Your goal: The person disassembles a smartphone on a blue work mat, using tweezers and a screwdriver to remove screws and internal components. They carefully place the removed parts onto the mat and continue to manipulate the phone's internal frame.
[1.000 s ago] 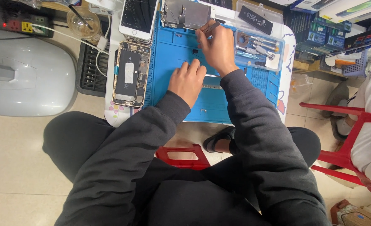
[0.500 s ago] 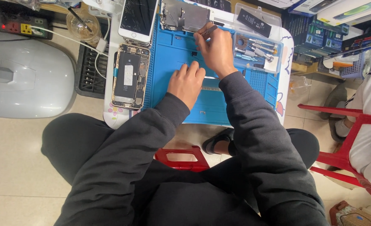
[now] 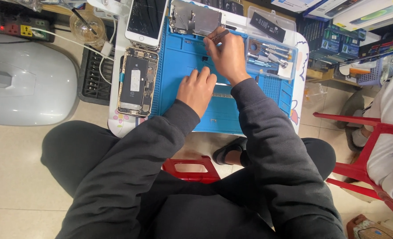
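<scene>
My right hand (image 3: 228, 55) is closed around a thin dark tool (image 3: 219, 36), its tip pointing toward a metal phone plate (image 3: 192, 20) at the far edge of a blue work mat (image 3: 178, 62). My left hand (image 3: 197, 90) rests flat on the mat with fingers together, holding nothing. An opened phone body (image 3: 136, 82) with its insides exposed lies left of the mat. A phone with a cracked screen (image 3: 145, 20) lies beyond it.
A clear tray of screwdriver bits (image 3: 269, 56) sits at the mat's right. A grey domed case (image 3: 26, 82) stands on the floor at left, a power strip (image 3: 19, 27) behind it. A red plastic chair (image 3: 373, 150) with another person's sleeve is at right.
My right hand has shifted slightly with the tool near the metal plate. My left hand has stayed on the mat.
</scene>
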